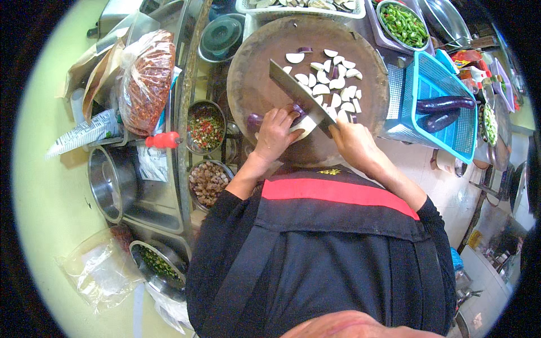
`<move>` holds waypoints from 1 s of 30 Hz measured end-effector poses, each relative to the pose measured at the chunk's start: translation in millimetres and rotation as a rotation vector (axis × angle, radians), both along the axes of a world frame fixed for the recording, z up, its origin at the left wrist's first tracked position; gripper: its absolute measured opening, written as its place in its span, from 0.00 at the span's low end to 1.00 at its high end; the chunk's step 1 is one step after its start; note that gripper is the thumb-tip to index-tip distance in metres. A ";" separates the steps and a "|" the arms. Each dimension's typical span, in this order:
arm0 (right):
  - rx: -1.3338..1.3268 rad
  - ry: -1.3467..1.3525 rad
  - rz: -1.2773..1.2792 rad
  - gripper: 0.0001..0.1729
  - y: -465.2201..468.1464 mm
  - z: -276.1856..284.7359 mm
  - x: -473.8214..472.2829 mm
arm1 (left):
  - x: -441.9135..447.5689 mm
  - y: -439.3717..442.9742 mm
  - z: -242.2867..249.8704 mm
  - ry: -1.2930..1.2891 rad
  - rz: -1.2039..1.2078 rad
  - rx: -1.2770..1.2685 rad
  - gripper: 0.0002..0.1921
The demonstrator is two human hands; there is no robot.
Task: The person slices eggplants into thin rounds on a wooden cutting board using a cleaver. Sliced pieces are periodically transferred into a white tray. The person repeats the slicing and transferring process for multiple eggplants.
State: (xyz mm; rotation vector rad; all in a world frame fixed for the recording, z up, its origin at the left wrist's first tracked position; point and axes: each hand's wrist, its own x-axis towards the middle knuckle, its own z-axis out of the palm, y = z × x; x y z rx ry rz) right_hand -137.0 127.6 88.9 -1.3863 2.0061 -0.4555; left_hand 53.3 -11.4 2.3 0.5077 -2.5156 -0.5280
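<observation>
My right hand (pixel 353 139) grips a cleaver (pixel 296 91), its broad blade slanting to the upper left over a round wooden chopping block (pixel 253 55). Under the fingers of my left hand (pixel 274 132) lies a purple eggplant piece (pixel 298 110), with pale cut flesh (pixel 307 124) facing up beside the blade. Another purple eggplant piece (pixel 254 121) shows just left of that hand. Beyond the cleaver, several white half-round eggplant slices (pixel 337 83) are scattered over the block, some with purple skin edges.
Right of the block, a blue plastic basket (pixel 444 145) holds eggplants (pixel 446 103). Sliced green peppers (pixel 403 25) fill a bowl at upper right. Bowls of chopped peppers (pixel 206 129) and brown chunks (pixel 210 182) stand at left, near a bag of red chili (pixel 148 84) and a steel pot (pixel 112 183).
</observation>
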 end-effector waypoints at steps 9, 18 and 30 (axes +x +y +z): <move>-0.034 0.084 -0.014 0.13 -55.2 -51.2 25.1 | -1.9 1.0 -6.7 -0.024 0.018 0.006 0.25; 0.078 0.065 -0.003 0.15 -12.7 -6.7 17.4 | 1.5 1.0 -12.4 0.016 0.027 0.049 0.25; -0.016 0.019 -0.037 0.14 -54.7 -31.6 14.8 | -1.6 -0.6 -11.9 0.115 0.059 0.002 0.13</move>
